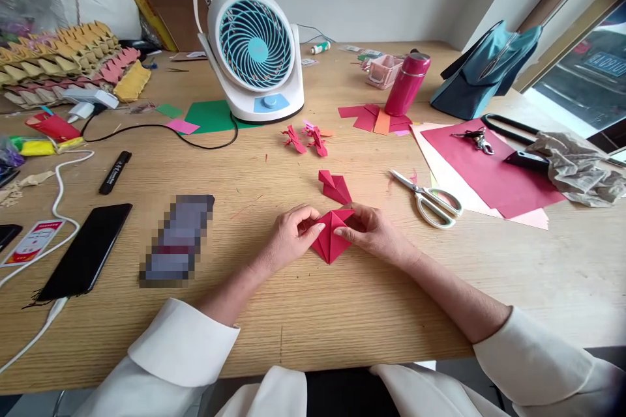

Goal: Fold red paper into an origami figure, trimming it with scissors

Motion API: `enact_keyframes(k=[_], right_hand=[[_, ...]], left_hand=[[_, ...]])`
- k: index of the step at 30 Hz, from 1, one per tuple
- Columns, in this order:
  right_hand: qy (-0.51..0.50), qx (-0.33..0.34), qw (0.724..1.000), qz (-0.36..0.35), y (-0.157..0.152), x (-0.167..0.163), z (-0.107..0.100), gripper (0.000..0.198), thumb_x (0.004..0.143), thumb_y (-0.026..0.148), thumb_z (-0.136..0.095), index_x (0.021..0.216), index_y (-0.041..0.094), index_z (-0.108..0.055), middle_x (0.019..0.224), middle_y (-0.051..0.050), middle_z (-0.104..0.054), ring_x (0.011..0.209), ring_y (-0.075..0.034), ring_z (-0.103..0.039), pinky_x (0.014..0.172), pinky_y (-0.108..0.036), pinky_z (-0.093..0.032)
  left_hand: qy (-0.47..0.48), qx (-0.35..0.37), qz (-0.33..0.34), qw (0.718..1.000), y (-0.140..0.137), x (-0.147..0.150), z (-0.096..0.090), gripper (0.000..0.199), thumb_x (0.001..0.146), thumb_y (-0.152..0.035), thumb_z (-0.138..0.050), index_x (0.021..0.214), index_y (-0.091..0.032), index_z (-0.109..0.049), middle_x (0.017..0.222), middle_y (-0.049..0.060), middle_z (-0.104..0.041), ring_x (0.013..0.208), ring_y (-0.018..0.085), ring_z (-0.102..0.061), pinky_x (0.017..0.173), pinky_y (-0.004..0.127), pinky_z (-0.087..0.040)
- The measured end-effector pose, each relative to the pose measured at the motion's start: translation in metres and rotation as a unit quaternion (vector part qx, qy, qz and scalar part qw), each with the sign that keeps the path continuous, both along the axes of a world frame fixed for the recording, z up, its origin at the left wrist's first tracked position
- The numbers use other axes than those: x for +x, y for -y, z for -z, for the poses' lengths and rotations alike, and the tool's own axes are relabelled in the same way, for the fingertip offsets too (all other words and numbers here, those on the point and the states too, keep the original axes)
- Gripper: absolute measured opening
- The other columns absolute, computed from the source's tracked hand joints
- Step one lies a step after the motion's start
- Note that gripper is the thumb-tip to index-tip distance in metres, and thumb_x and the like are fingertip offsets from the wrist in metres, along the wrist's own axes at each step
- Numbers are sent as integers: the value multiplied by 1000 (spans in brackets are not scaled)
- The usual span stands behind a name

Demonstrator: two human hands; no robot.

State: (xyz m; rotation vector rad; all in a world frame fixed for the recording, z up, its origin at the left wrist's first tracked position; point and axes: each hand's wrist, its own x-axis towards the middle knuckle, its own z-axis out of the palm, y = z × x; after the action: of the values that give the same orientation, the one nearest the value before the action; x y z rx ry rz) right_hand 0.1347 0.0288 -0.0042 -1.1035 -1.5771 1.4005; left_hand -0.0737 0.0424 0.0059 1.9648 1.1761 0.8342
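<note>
A red folded paper (330,245), kite-shaped with creases running to its lower point, is held just over the table between my two hands. My left hand (295,234) pinches its left edge between thumb and fingers. On the opposite edge, my right hand (374,231) grips it with the thumb on top and the fingers behind. Right beyond lies a second red folded paper piece (336,187), partly opened out. Farther back stand small red folded paper figures (317,141). Scissors (433,201) with white handles rest to the right of my right hand.
A white and blue fan (259,45) stands at the back, near a pink bottle (408,85). Red paper sheets (493,172) lie at right under keys. Phones (85,251), a marker (115,172) and a white cable (59,189) occupy the left side.
</note>
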Motion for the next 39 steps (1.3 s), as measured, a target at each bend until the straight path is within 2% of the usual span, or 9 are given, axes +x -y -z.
enact_keyframes(k=[5,11,19,22,24,26,28,32,39], right_hand=[[-27,-25,999,22,9,-5,6,34,78,47,-77,83,18,-62,69,3,-58,60,-11,-49,55,-23,-40],[-72,-38,996,44,12,-11,0,41,74,51,-80,70,19,-54,63,4,-52,58,-10,-43,53,-23,-36],[-99,-59,992,49,13,-8,-3,38,73,50,-81,71,17,-62,65,3,-57,60,-10,-49,58,-24,-41],[-137,-86,985,68,12,-8,-6,34,71,48,-83,73,18,-67,68,2,-63,64,-12,-56,64,-25,-47],[-162,-94,978,93,11,-7,-7,31,71,47,-83,74,19,-69,71,1,-67,67,-13,-59,68,-26,-49],[-179,-95,972,115,10,-7,-6,30,73,47,-82,74,20,-70,73,1,-68,68,-13,-59,68,-25,-49],[-182,-93,971,123,10,-6,-5,30,73,48,-82,74,20,-69,74,1,-69,67,-13,-59,67,-25,-49],[-160,-86,978,104,10,-4,-6,34,72,51,-81,75,20,-68,72,1,-67,67,-14,-58,66,-26,-49],[-109,-55,991,49,9,0,-2,40,73,54,-80,70,18,-62,64,3,-55,60,-10,-46,59,-24,-40]], left_hand=[[39,-60,25,997,8,5,0,13,84,-30,-63,82,-18,-62,77,-1,-66,70,13,-58,66,23,-45],[21,-77,-5,997,14,11,-5,14,77,-28,-69,74,-17,-61,64,-5,-56,60,9,-47,58,21,-37],[118,-163,-40,979,12,7,-3,22,75,-32,-73,84,-16,-59,70,-4,-57,62,9,-50,57,20,-41],[193,-194,-44,961,11,7,1,34,74,-30,-76,98,-17,-57,81,-2,-66,70,13,-60,65,22,-49],[235,-214,-26,948,11,8,4,39,74,-27,-76,106,-17,-56,95,2,-71,85,17,-67,76,26,-53],[247,-221,-7,944,11,8,7,43,75,-26,-76,113,-16,-58,108,7,-72,100,21,-67,87,31,-54],[227,-225,7,948,10,8,9,42,76,-29,-75,113,-13,-63,110,9,-73,104,24,-67,91,35,-54],[178,-221,23,959,9,6,8,34,79,-35,-71,105,-13,-71,99,8,-75,96,24,-68,87,36,-54],[194,-188,-13,963,8,5,6,27,78,-34,-70,96,-14,-70,90,4,-72,86,19,-64,81,30,-51]])
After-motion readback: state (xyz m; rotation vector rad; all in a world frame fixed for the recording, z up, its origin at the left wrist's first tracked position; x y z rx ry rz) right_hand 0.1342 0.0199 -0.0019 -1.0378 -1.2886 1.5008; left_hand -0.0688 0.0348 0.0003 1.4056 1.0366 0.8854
